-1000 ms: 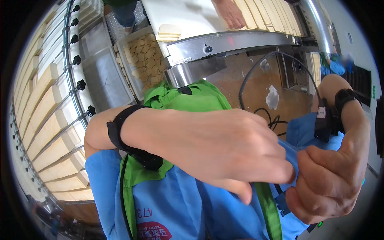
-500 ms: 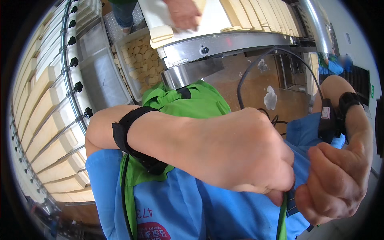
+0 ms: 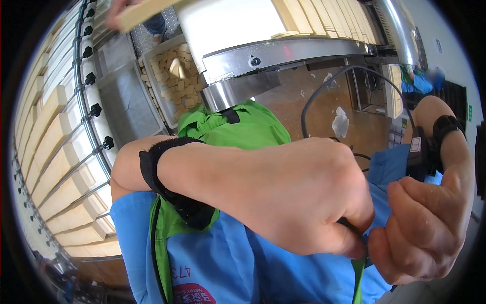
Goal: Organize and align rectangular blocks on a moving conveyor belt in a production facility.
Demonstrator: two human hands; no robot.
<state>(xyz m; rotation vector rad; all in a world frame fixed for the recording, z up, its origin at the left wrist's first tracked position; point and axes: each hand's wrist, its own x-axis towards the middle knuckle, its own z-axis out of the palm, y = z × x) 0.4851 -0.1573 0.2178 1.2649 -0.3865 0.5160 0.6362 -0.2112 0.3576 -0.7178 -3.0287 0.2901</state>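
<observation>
My left hand (image 3: 314,197), with a black band on the wrist, reaches across my blue clothing (image 3: 212,253) and pinches a green strap (image 3: 358,278). My right hand (image 3: 420,228) is curled just beside it, fingertips near the strap; what they hold is hidden. A black band with a small black device (image 3: 417,154) and a cable is on the right wrist. A bunched green apron (image 3: 238,126) lies beyond my forearm.
A co-worker's hand (image 3: 119,10) holds a long pale slab (image 3: 139,15) by a white worktop (image 3: 228,25) with rows of pale strips (image 3: 319,20). Clear bins (image 3: 121,91), one with cut pieces (image 3: 177,93), stand left of a curved steel edge (image 3: 286,50). A rack of slabs (image 3: 61,162) fills the left.
My left fingers have closed round the strap. The co-worker's hand has moved left with a pale slab; the small stack at the worktop's corner is gone, and a light piece shows over the bin.
</observation>
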